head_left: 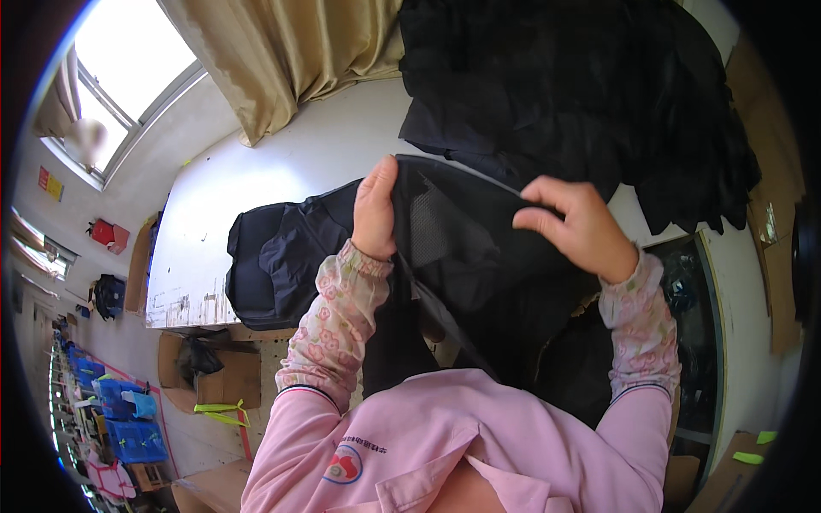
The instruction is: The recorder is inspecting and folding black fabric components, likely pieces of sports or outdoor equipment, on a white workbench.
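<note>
Cloth (466,227), black: pinched in your left hand (375,214), spread rightward to your right hand (586,227), hold unclear; not yet laid down.

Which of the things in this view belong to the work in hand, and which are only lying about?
In the work:
- black mesh-panelled piece, held in the left hand, its upper edge at the right hand
- white table
- probably the black material at left and black fabric pile

Seemingly lying about:
- cardboard box
- dark bag
- blue bins

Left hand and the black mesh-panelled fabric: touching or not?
Touching. The head view shows the left hand gripping the black fabric at its upper-left edge.
</note>
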`<state>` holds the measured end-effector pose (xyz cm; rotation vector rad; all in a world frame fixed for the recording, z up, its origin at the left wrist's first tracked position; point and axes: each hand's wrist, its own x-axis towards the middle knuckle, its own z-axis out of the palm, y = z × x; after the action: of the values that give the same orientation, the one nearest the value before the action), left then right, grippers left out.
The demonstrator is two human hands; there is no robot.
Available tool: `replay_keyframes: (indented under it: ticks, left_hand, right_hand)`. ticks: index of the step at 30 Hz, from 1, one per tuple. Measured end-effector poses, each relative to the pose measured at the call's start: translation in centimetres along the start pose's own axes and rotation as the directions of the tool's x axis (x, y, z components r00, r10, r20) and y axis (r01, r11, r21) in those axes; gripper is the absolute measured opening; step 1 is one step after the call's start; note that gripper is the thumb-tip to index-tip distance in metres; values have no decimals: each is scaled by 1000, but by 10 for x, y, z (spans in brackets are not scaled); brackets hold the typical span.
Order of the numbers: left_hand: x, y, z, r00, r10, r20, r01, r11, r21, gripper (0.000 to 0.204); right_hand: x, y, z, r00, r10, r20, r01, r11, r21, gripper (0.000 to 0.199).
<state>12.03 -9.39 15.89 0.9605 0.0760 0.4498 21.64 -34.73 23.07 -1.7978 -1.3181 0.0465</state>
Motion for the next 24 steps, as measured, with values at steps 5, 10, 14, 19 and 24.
replay_keyframes:
  ticks: [5, 10, 14, 19, 24]
  left_hand:
    - [-27, -43, -86, 990, -135, 38, 96, 852, 515, 25]
    - [-101, -98, -86, 563, -690, 455, 541, 724, 428, 84]
    - [-98, -139, -47, 796, -347, 496, 456, 882, -115, 88]
    - [-62, -133, -23, 924, -286, 253, 368, 846, -387, 66]
    - [-51, -93, 20, 855, -377, 356, 515, 703, -491, 40]
  right_hand:
    - [33, -6, -40, 991, 99, -91, -78, 976, 204, 16]
    - [46, -21, -60, 982, 36, -187, 51, 895, 442, 21]
    - [51, -37, -57, 959, 121, -257, 62, 794, 605, 24]
    - [51, -47, -49, 926, 179, -333, 79, 769, 634, 21]
    - [46, 8, -16, 905, 98, -415, 22, 961, 274, 17]
